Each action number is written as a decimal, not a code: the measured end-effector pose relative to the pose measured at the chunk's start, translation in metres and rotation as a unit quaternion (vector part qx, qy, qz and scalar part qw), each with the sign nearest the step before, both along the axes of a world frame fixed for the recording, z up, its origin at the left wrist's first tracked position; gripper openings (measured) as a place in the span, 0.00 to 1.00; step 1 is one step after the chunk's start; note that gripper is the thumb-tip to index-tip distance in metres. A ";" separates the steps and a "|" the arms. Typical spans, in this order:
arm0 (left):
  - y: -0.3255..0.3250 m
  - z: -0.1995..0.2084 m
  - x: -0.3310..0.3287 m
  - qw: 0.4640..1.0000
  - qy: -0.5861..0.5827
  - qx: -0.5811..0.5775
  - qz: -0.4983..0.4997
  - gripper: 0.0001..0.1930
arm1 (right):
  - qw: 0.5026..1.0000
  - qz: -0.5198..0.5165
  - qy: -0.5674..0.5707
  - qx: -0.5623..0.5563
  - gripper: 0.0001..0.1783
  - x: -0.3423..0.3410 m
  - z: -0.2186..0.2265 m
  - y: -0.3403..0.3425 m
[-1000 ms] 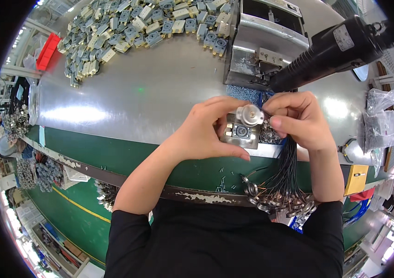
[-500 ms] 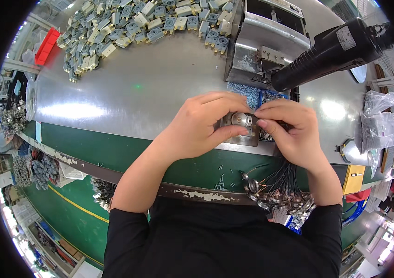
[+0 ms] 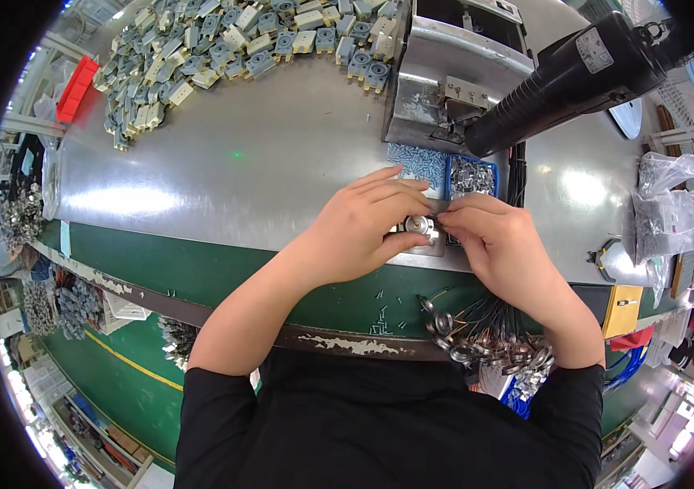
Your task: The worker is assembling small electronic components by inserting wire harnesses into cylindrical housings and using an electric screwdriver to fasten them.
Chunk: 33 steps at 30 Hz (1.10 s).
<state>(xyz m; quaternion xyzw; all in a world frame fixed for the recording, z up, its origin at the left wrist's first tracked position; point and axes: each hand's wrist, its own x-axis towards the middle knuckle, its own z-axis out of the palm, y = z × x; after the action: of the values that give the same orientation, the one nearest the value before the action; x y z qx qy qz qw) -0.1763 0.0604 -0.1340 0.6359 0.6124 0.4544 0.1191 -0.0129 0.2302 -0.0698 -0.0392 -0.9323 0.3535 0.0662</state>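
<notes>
A small round silver metal part (image 3: 419, 226) with a brassy centre sits on a metal fixture (image 3: 424, 249) near the bench's front edge. My left hand (image 3: 370, 218) curves round its left side, thumb in front and fingers behind, gripping it. From the right, my right hand (image 3: 495, 238) comes up to the same part with thumb and forefinger pinched together. Whatever lies between those fingertips is too small and hidden to make out. Just behind the hands are a heap of small bluish screws (image 3: 420, 163) and a blue tray (image 3: 496, 181) of small metal pieces.
A black electric screwdriver (image 3: 559, 90) slants over a grey metal machine (image 3: 420, 77) behind my right hand. Many grey-and-cream switch-like parts (image 3: 261, 61) cover the back left, near a red bin (image 3: 78, 90). Ring-shaped parts with black wires (image 3: 477, 334) lie by the front edge.
The right hand has drawn down and in toward the round part, uncovering more of the blue tray. The left hand keeps its grip. The whole view has shifted slightly.
</notes>
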 end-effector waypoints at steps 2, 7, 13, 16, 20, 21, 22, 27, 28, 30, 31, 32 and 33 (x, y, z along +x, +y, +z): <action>0.000 -0.006 0.001 0.999 -0.036 -0.013 -0.003 0.16 | 1.000 -0.007 -0.012 -0.017 0.10 0.000 -0.004 0.002; 0.001 -0.002 0.003 0.989 -0.136 -0.053 0.008 0.16 | 0.999 0.014 -0.011 0.035 0.11 -0.001 -0.008 0.004; 0.001 -0.003 -0.006 0.987 -0.142 -0.065 -0.032 0.16 | 0.999 0.032 -0.022 0.035 0.10 -0.001 -0.009 0.004; 0.002 -0.005 -0.008 0.987 -0.139 -0.061 -0.047 0.17 | 0.999 0.028 -0.017 0.017 0.10 -0.001 -0.011 0.003; 0.002 -0.006 -0.008 0.988 -0.136 -0.052 -0.054 0.17 | 1.000 0.010 -0.003 -0.026 0.09 0.002 -0.018 0.004; 0.002 -0.006 -0.008 0.988 -0.135 -0.051 -0.053 0.17 | 1.000 0.011 -0.004 -0.025 0.09 0.002 -0.018 0.004; 0.003 -0.007 -0.008 0.989 -0.133 -0.049 -0.053 0.17 | 1.000 0.012 -0.008 -0.009 0.10 0.002 -0.018 0.004; 0.002 -0.008 -0.007 0.989 -0.133 -0.045 -0.049 0.17 | 0.992 0.066 0.054 0.097 0.14 -0.005 -0.019 0.020; 0.001 -0.008 -0.007 0.988 -0.136 -0.047 -0.048 0.17 | 0.989 0.089 0.050 0.105 0.15 -0.009 -0.018 0.024; 0.000 -0.008 -0.006 0.988 -0.140 -0.045 -0.046 0.16 | 0.986 0.114 0.046 0.116 0.17 -0.013 -0.019 0.030; 0.000 -0.008 -0.006 0.988 -0.144 -0.044 -0.044 0.16 | 0.984 0.123 0.055 0.116 0.16 -0.014 -0.021 0.033; 0.000 -0.008 -0.007 0.988 -0.144 -0.040 -0.043 0.16 | 0.982 0.132 0.064 0.116 0.16 -0.015 -0.021 0.033; 0.000 -0.009 -0.008 0.988 -0.140 -0.038 -0.045 0.16 | 0.981 0.137 0.064 0.119 0.16 -0.014 -0.019 0.030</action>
<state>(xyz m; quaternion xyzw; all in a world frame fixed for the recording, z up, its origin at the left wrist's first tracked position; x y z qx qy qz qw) -0.1842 0.0603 -0.1429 0.5879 0.5776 0.5093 0.2476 -0.0267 0.2605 -0.0892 0.1199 -0.9580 0.2476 0.0811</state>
